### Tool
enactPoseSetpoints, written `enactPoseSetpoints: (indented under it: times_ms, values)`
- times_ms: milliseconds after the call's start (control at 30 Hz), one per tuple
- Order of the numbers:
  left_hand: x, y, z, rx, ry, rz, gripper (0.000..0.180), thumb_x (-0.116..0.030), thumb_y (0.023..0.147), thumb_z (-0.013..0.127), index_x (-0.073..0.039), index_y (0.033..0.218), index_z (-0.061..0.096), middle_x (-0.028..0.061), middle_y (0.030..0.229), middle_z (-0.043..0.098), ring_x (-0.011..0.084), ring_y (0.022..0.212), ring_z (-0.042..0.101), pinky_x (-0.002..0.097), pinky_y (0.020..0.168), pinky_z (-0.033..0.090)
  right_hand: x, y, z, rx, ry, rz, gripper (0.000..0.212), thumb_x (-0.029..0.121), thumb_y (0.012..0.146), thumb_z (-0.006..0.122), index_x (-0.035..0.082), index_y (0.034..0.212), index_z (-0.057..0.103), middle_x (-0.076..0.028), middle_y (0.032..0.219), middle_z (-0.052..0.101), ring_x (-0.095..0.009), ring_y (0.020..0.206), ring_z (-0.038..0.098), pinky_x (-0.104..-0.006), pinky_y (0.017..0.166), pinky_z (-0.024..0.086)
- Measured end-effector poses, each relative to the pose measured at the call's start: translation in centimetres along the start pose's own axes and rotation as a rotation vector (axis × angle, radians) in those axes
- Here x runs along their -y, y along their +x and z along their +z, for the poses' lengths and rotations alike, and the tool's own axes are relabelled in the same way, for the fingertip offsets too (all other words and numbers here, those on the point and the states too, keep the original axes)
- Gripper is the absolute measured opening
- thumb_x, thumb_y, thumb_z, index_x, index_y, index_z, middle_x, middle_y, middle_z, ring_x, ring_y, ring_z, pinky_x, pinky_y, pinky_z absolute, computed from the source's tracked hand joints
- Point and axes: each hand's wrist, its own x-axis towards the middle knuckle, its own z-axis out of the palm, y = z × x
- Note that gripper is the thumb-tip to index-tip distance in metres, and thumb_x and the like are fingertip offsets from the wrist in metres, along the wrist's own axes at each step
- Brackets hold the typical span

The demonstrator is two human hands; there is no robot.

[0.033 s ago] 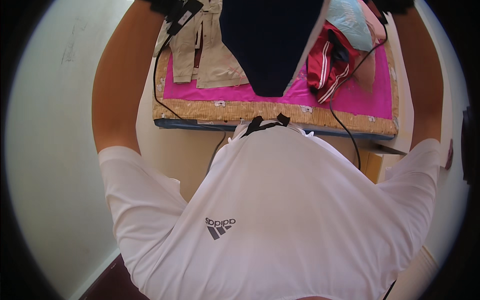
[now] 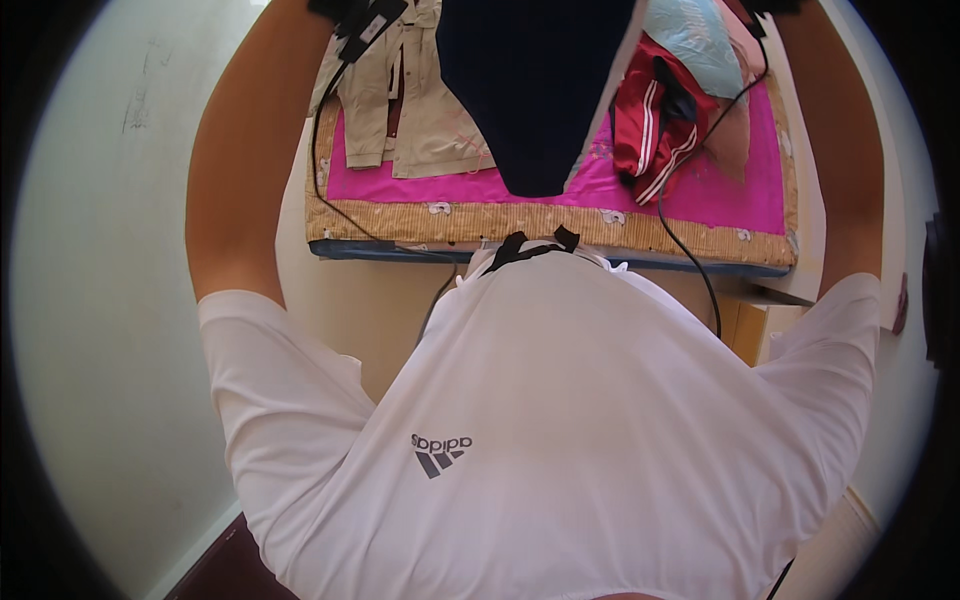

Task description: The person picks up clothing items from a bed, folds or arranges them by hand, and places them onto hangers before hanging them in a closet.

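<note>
Both my forearms reach up past the top edge of the head view, so neither of my hands shows. A black strap with a small box (image 2: 372,28) sits at my left wrist, and another dark strap (image 2: 772,5) at the right one. Between the arms hangs a dark navy piece of cloth (image 2: 535,100) with a pale strip down its right side; its upper part is cut off. What holds it up cannot be seen. Behind it on the left lies a beige jacket (image 2: 430,120). To its right is a bunched red garment (image 2: 650,120) with white stripes.
The clothes lie on a bright pink cloth (image 2: 745,205) over a bed-like surface with a tan patterned border (image 2: 530,220). A light blue item (image 2: 695,40) lies beyond the red garment. Black cables (image 2: 690,255) run down from both wrists. A pale wall (image 2: 100,250) stands at left.
The navy cloth has shifted very slightly left and down. My left forearm has moved a little to the right.
</note>
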Motion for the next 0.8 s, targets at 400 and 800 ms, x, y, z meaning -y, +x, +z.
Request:
enactPoseSetpoints:
  times_ms: [400, 800]
  values:
    - [-2.5, 2.1, -1.5, -0.095, 0.072, 0.181, 0.036, -0.021, 0.096, 0.072, 0.002, 0.123, 0.067, 0.0068, 0.109, 0.072, 0.0131, 0.098, 0.066, 0.0265, 0.089, 0.053, -3.1, 3.1, -0.1, -0.24, 0.206, -0.288, 0.033, 0.023, 0.085, 0.081, -0.001, 0.107, 0.075, -0.008, 0.1, 0.075, -0.015, 0.088, 0.066, -0.0307, 0.085, 0.052]
    - [3.5, -19.7, 10.9, 0.376, 0.06, 0.229, 0.055, 0.003, 0.061, 0.076, -0.005, 0.114, 0.065, 0.0115, 0.116, 0.07, 0.0327, 0.107, 0.067, 0.0413, 0.093, 0.055, -6.0, -20.9, 13.7, -0.001, 0.266, -0.372, 0.035, 0.001, 0.064, 0.074, 0.001, 0.097, 0.064, -0.015, 0.093, 0.064, -0.033, 0.083, 0.065, -0.0396, 0.068, 0.052]
